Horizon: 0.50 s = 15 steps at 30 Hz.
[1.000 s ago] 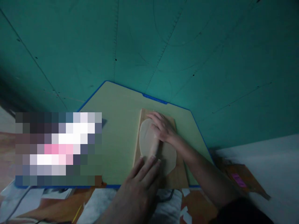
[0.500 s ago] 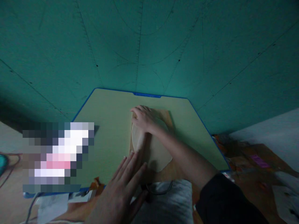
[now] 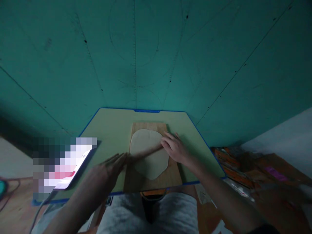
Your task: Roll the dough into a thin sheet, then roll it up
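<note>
Where dough (image 3: 151, 167) lies flat, hands (image 3: 107, 170) (image 3: 174, 148) (loosely open) touch a rolling pin (image 3: 147, 152)

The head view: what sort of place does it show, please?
Probably a makeshift kitchen corner indoors, perhaps at home: flattened dough lies on a wooden board, which rests on a blue-edged table.

Lit screen (image 3: 70, 166), grey cable (image 3: 37, 214), marked green wall (image 3: 156, 71)
</note>
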Each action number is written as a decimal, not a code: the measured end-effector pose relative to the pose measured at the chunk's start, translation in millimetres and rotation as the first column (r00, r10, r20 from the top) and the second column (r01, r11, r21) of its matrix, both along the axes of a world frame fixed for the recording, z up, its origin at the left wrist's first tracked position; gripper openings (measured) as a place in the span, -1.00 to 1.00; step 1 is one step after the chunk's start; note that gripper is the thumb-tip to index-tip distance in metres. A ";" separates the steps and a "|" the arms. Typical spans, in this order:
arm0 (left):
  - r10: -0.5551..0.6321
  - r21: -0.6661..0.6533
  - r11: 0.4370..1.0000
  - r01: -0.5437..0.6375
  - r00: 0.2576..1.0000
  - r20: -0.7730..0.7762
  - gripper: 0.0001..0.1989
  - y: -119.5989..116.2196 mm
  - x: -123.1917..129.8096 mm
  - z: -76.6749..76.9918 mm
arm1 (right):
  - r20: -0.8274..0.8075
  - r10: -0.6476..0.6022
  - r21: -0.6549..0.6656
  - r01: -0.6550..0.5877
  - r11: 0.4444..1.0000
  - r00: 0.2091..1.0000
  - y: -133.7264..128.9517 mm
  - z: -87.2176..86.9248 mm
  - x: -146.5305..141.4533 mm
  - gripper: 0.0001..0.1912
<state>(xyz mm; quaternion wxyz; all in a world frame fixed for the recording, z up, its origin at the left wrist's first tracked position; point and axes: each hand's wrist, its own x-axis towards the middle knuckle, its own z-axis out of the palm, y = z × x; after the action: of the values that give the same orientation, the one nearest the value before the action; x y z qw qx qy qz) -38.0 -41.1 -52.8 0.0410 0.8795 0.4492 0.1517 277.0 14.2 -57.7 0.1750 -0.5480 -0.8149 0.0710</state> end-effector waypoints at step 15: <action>0.294 0.173 0.950 -0.261 0.933 -0.206 -0.38 74.2 47.7 -4.6 | 0.109 0.033 0.032 -0.037 0.999 0.993 21.9 -1.8 -35.2 -0.38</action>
<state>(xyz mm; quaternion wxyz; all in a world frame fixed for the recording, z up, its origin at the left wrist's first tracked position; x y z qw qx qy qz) 9.7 33.1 -57.4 -0.0961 0.8192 0.5590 0.0853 241.8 36.1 -59.4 0.1386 -0.5338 -0.8337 0.0303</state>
